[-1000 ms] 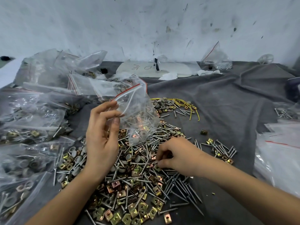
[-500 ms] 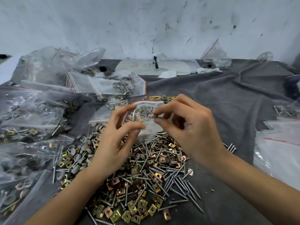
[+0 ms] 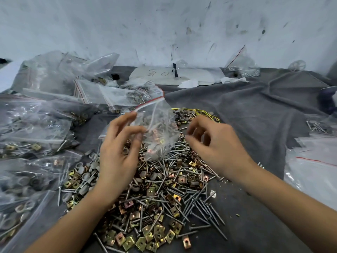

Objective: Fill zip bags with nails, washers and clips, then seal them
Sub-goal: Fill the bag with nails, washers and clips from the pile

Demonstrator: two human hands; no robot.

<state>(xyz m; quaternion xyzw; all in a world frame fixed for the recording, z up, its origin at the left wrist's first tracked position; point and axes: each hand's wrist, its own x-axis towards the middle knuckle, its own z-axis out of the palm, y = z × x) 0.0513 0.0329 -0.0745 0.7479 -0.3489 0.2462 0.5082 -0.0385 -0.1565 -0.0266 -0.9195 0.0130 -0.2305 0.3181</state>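
The left hand (image 3: 116, 154) is pinching a zip bag (image 3: 158, 125) between thumb and fingers, holding it up just above its own fingertips. The red-striped mouth is gaping, not yet sealed, and some clips and nails are sitting inside. The right hand (image 3: 218, 145) is hovering just beside the bag, fingers loosely curled with nothing showing in them. Many filled bags (image 3: 36, 125) are lying left of the left hand, so I judge a good share done. A big loose pile (image 3: 164, 194) is waiting under both hands on the surface (image 3: 255, 115), with empty bags (image 3: 313, 170) lying beyond the right hand.
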